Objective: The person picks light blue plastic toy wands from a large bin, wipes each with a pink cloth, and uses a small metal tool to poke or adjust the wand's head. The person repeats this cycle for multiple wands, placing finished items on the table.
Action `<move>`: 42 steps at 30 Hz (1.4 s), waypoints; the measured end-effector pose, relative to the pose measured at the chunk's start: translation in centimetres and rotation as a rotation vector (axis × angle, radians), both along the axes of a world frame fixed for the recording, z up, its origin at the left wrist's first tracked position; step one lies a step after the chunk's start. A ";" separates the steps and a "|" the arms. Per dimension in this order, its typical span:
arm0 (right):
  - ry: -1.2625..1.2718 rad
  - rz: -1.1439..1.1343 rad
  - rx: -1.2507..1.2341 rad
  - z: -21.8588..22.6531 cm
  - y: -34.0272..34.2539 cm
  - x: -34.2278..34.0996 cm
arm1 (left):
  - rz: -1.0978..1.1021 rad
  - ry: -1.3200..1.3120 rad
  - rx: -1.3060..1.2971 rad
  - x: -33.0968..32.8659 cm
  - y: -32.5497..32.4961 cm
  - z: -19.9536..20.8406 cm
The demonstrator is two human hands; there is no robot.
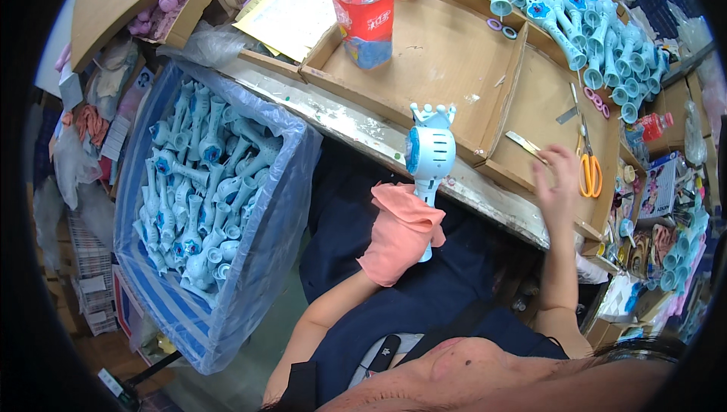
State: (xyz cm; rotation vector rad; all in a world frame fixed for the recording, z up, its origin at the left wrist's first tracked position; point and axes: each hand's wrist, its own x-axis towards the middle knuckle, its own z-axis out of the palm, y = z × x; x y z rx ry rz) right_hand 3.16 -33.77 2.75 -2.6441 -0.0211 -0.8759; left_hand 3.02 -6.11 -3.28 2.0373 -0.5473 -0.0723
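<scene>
At centre frame, the left hand [400, 234], in a salmon cloth glove, is closed around the handle of a pale blue plastic wand toy with a crown top [429, 156], holding it upright. Right of centre, the bare right hand [556, 177] spreads open, fingertips on the cardboard tray [530, 101] lining the surface, near orange-handled scissors [589, 162].

At frame centre a glossy, smooth pale-blue plastic toy wand [429, 156] sits in a matt orange cloth glove [399, 232], against matt brown cardboard trays [454, 56], while crinkled, shiny plastic film [280, 207] lines the left bin.
</scene>
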 end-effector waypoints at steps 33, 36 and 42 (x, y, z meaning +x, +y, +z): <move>0.508 0.346 0.692 -2.3 9.1 -1.0 | -0.094 0.570 -0.699 0.4 -0.9 -0.6; 0.710 0.503 1.003 -3.3 10.4 -1.2 | -0.028 0.398 -0.339 -0.4 -0.5 -1.0; 0.605 0.256 1.341 -3.8 11.7 -0.1 | 0.005 0.866 -1.345 0.7 0.5 1.5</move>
